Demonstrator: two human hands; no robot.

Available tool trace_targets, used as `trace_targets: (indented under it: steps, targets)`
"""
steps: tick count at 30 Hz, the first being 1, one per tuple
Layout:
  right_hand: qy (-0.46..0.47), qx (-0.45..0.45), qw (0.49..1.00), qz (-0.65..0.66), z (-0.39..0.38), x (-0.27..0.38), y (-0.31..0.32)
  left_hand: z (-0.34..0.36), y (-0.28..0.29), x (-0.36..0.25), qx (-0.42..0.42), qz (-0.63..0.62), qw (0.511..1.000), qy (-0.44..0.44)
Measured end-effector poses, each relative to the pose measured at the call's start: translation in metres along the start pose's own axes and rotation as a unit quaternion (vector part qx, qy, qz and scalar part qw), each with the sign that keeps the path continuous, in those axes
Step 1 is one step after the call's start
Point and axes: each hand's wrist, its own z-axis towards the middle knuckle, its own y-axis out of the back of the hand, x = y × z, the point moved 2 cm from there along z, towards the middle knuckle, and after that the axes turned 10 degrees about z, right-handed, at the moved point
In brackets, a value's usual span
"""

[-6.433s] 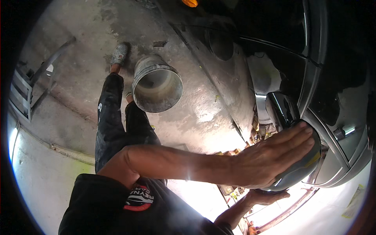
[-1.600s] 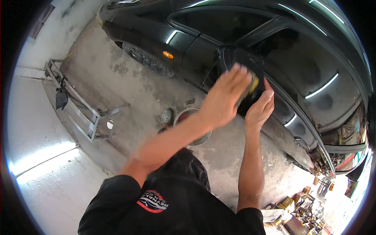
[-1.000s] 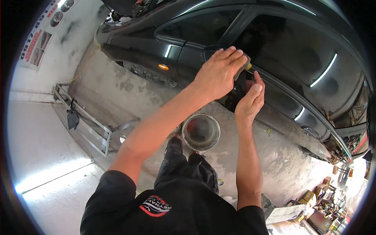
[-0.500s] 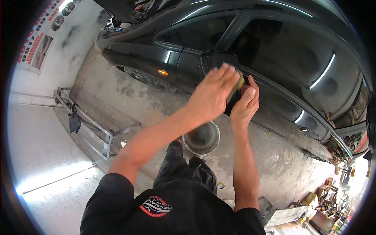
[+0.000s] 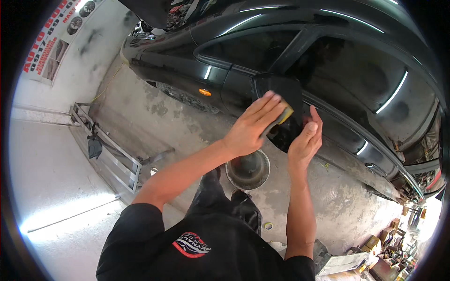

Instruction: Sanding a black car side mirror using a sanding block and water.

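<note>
The black side mirror (image 5: 281, 85) juts out from the door of a black car (image 5: 164, 58). My left hand (image 5: 251, 129) presses a yellow and grey sanding pad (image 5: 284, 115) flat on the mirror housing, its fingers laid over the back of the pad. At the housing's right edge, my right hand (image 5: 304, 145) cups the mirror, with thumb and index finger pointing up; its other fingers are partly hidden. Below the mirror, near my feet, a round bucket (image 5: 268, 173) stands on the floor. What it holds is dark and hard to make out.
To the left, a metal frame (image 5: 133, 174) with a dark pouch-like thing (image 5: 94, 147) lies along the white wall (image 5: 42, 159). A tape roll (image 5: 268, 225) is on the concrete floor (image 5: 183, 131). Boxes and clutter (image 5: 375, 246) fill the lower right.
My left hand and the pad have slid down over the mirror housing, baring its upper part. The whole view has shifted slightly; my right hand remains at the mirror's edge.
</note>
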Motion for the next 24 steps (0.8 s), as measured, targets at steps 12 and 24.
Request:
trace_targets:
  steps: [12, 24]
  targets:
    - [-0.012, -0.111, 0.939, -0.326, -0.004, 0.033, -0.087, -0.005, 0.004, 0.155, 0.087, -0.149, 0.975, -0.142]
    - [-0.037, -0.176, 0.912, -0.368, 0.024, -0.005, -0.088, 0.074, 0.049, 0.272, 0.129, -0.429, 0.883, 0.142]
